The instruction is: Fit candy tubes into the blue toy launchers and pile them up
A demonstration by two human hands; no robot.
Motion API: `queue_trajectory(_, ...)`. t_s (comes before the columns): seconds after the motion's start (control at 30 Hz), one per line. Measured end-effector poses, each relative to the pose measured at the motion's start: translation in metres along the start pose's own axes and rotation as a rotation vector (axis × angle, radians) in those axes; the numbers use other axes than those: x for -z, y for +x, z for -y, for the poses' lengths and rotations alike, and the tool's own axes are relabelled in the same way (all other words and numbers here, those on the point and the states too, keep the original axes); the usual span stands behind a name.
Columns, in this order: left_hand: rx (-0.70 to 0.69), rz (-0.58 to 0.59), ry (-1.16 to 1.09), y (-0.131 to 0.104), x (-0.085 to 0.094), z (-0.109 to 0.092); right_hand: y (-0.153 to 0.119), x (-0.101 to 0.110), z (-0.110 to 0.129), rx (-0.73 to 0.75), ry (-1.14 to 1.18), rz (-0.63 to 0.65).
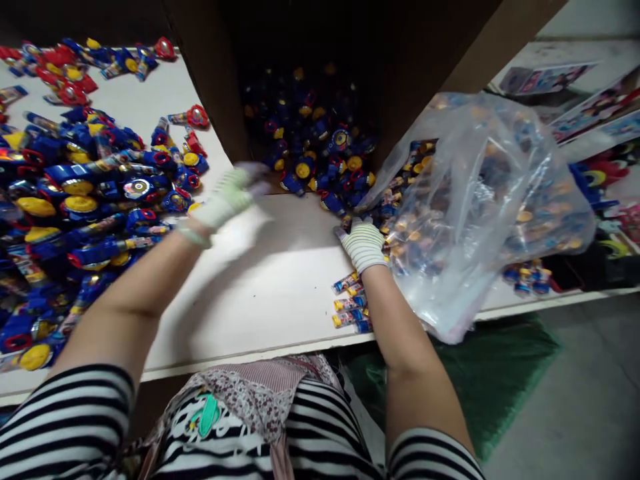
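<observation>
My left hand (pixel 233 193), in a pale knitted glove, hangs over the white tabletop before the carton, its fingers stretched toward the carton and smeared by motion. Nothing can be made out in it. My right hand (pixel 365 245), in a striped glove, is at the mouth of a clear plastic bag (pixel 480 187), with curled fingers among small blue-and-yellow pieces; what they grip is hidden. Short tubes with yellow and blue caps (pixel 349 303) lie beside my right wrist. Inside the open brown carton (pixel 215 80) are many blue toys with yellow and red parts (pixel 303 167).
A large heap of similar blue toys (pixel 80 187) covers the left side of the table (pixel 240 300), with red ones (pixel 65 73) behind it. Printed cards (pixel 550 79) stand at the right. A green sack (pixel 500 373) lies on the floor below the table edge.
</observation>
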State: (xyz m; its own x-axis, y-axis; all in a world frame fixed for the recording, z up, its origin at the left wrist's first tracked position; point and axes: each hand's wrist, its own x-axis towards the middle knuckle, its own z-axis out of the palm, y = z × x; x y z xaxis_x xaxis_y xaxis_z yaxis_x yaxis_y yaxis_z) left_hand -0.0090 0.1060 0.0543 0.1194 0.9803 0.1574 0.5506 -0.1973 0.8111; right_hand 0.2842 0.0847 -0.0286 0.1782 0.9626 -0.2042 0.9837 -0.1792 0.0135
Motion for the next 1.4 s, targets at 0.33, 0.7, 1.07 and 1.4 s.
queue_trajectory(0.33,0.261,0.317,0.096,0.076,-0.179,-0.01,-0.041,-0.018,-0.009,0.236,0.076,0.057)
queue_trajectory(0.7,0.261,0.163,-0.723,-0.07,-0.096,0.018,-0.088,-0.018,0.018,0.484,0.433,0.0)
queue_trajectory(1.07,-0.047,0.171,-0.547,-0.093,-0.072,0.007,-0.115,-0.019,0.026,0.389,1.197,0.41)
queue_trajectory(1.4,0.002,0.085,-0.588,-0.099,-0.055,0.025,-0.126,-0.02,0.065,0.509,1.365,0.601)
